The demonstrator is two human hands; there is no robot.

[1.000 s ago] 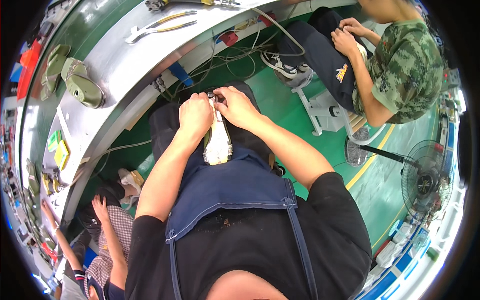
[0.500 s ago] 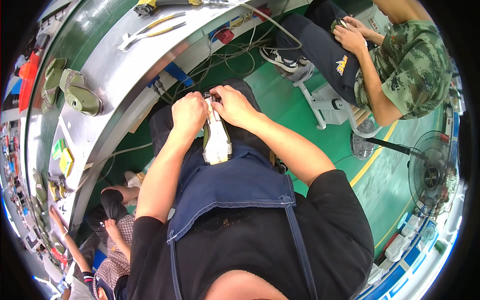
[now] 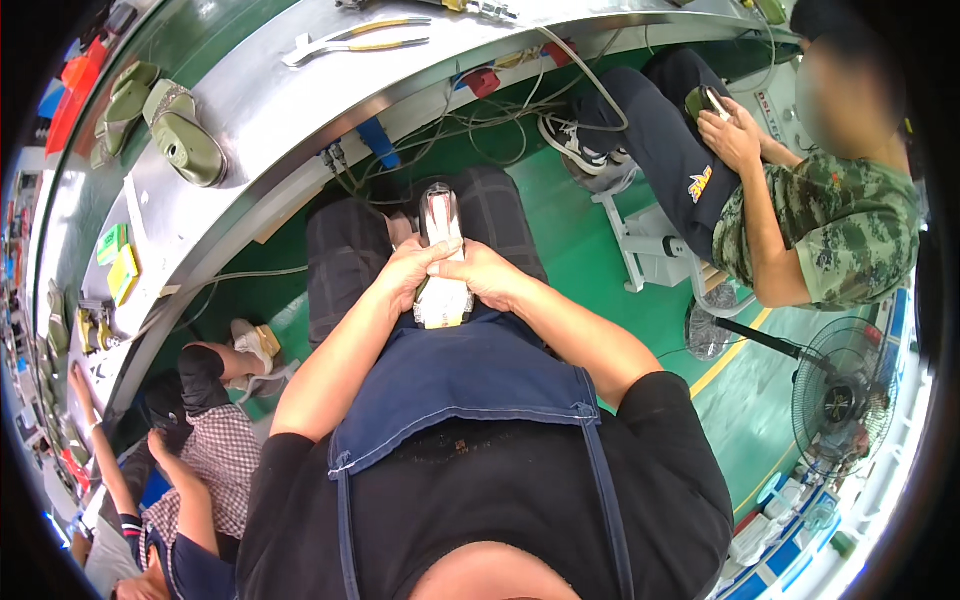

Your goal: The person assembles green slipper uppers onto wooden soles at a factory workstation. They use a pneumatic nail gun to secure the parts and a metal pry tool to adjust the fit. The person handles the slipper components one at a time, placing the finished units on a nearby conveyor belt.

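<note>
An unfinished shoe (image 3: 440, 300) lies sole up along my lap, its pale underside facing me and its narrower end pointing away. My left hand (image 3: 408, 275) wraps round its middle from the left side. From the right, my right hand (image 3: 487, 276) grips the same part, and the thumbs come together across the underside. The fingers beneath the shoe are hidden. Past my hands, the shoe's far part (image 3: 438, 210) shows a reddish mark and a dark edge. A navy apron (image 3: 460, 375) covers my lap behind the near end.
A curved metal bench (image 3: 255, 110) ahead carries yellow-handled pincers (image 3: 318, 48), green slippers (image 3: 190, 150), a yellow box (image 3: 123, 275) and a power tool (image 3: 485, 8). Cables (image 3: 500, 135) hang below. A co-worker (image 3: 840, 220) at right holds a green shoe; another person (image 3: 205, 460) sits left. A fan (image 3: 845, 400) stands right.
Both my hands have slid from the shoe's far end back to its middle, uncovering the far part. The view has shifted, so the bench and co-workers sit differently.
</note>
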